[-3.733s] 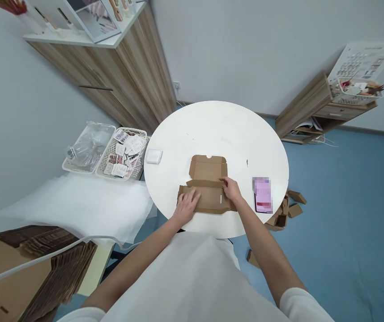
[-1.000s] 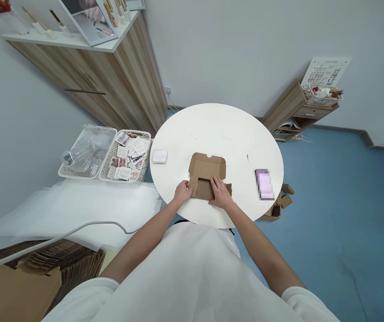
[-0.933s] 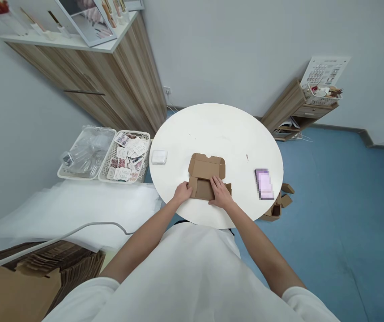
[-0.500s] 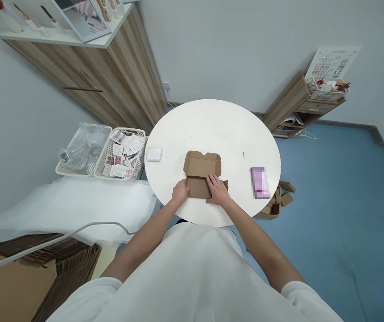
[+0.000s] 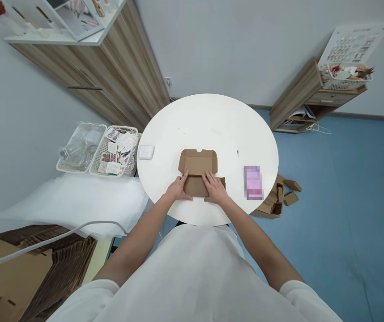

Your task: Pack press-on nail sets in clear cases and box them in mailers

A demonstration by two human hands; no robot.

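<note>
Grip — both hands, left hand (image 5: 177,189) and right hand (image 5: 215,189), press the cardboard box (image 5: 197,172).

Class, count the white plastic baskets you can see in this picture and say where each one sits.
3. Two white plastic baskets left of the round white table: one with clear packaging, one with printed cards. A third sits on the wooden cabinet at far right. Others may be hidden.

One head-worn camera looks forward and steeply down from above the person's chest; the round white table (image 5: 208,120) sits mid-frame, fairly near; wide-angle bending pulls in walls, blue floor (image 5: 339,188) and a wooden cabinet (image 5: 118,67) at the edges.
</note>
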